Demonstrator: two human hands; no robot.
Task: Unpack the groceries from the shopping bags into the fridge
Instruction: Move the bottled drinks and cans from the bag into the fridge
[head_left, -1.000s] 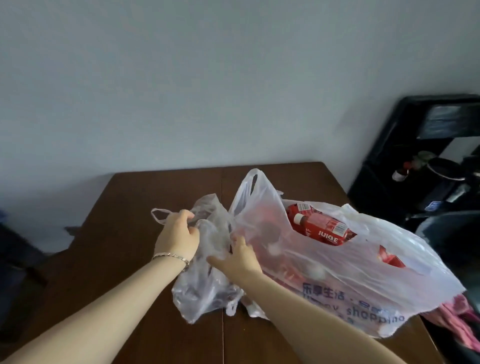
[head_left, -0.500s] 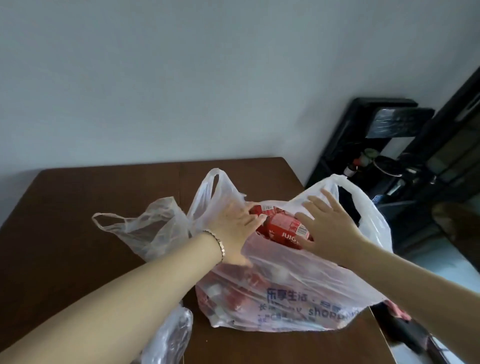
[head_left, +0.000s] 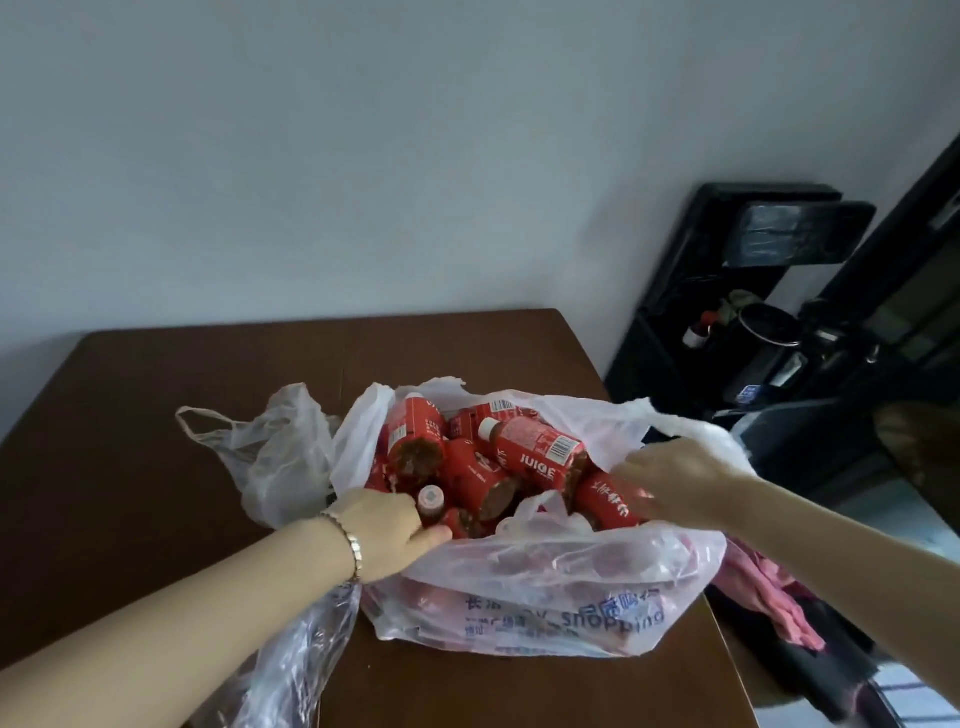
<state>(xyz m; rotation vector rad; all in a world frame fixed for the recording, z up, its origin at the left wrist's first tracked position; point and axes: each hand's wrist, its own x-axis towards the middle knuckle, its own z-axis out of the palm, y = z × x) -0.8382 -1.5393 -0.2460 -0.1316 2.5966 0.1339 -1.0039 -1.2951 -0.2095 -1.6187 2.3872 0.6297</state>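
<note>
Our left hand (head_left: 387, 527) pinches the near-left rim of the shopping bag (head_left: 561, 582); our right hand (head_left: 670, 480) meets its right rim, grip unclear.

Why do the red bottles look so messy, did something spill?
No spill shows. The red juice bottles just lie heaped at all angles inside the white shopping bag on the brown table.

Only one view here: head-worn, wide-angle, looking forward and down along both forearms. It's pretty close in. The left hand (head_left: 382, 525) and right hand (head_left: 670, 480) sit mid-frame at the shopping bag (head_left: 545, 597), with the table (head_left: 130, 441) around them and the wall beyond.
</note>
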